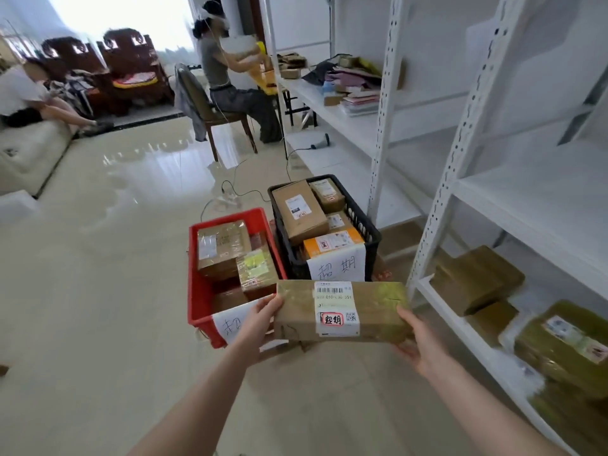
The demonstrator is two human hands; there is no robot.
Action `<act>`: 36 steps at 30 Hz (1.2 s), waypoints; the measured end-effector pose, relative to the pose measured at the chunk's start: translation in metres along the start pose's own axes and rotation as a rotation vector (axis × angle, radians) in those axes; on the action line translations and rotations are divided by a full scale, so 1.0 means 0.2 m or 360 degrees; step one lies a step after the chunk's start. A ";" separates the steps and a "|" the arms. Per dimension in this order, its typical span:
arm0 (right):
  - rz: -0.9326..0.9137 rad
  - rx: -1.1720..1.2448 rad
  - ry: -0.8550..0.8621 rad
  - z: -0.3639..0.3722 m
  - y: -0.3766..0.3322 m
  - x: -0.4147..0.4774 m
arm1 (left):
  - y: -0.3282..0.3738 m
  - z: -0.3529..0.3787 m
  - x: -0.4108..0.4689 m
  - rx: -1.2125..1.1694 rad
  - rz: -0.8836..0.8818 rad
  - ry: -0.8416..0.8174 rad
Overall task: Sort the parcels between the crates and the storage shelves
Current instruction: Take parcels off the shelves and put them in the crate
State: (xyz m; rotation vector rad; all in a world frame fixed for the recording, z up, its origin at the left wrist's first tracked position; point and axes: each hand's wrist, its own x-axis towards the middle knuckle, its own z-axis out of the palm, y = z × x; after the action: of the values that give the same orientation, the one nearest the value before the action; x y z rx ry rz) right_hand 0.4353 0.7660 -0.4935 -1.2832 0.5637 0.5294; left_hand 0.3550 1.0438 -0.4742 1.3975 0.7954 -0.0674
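Note:
I hold a long brown taped parcel [340, 311] with a white shipping label and a red-bordered sticker, level in front of me. My left hand [260, 319] grips its left end and my right hand [416, 340] grips its right end. Just beyond it on the floor stand a red crate [197, 291] with several brown parcels and a black crate [370, 232] with several boxes; each crate has a handwritten paper sign on its front. White storage shelves [460, 324] rise on the right, with brown parcels [477, 278] on the low shelf.
Further white shelving [329, 103] along the right wall carries envelopes and small boxes. Cables and a handheld scanner [320, 143] lie on the glossy floor behind the crates. One person sits on a chair [197, 97] at a desk, another on a sofa far left.

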 end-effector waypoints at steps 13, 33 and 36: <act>0.0214 -0.0569 -0.0299 0.73 -0.33 0.83 | 0.34 -0.29 0.79 -0.0111 -0.0036 0.0303; 0.0215 0.0417 0.0202 1.36 -0.80 1.76 | 1.08 0.30 2.10 0.0337 0.0124 -0.0179; 0.0227 0.0540 0.0329 1.47 -0.82 1.93 | 1.06 0.41 2.27 0.0554 0.0108 -0.0327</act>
State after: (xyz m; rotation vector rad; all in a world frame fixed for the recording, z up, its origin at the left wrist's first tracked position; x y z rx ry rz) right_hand 0.8605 1.0416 -0.5714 -0.9836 0.8837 0.3995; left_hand 0.8340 1.2005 -0.5397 1.7128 0.5817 -0.3040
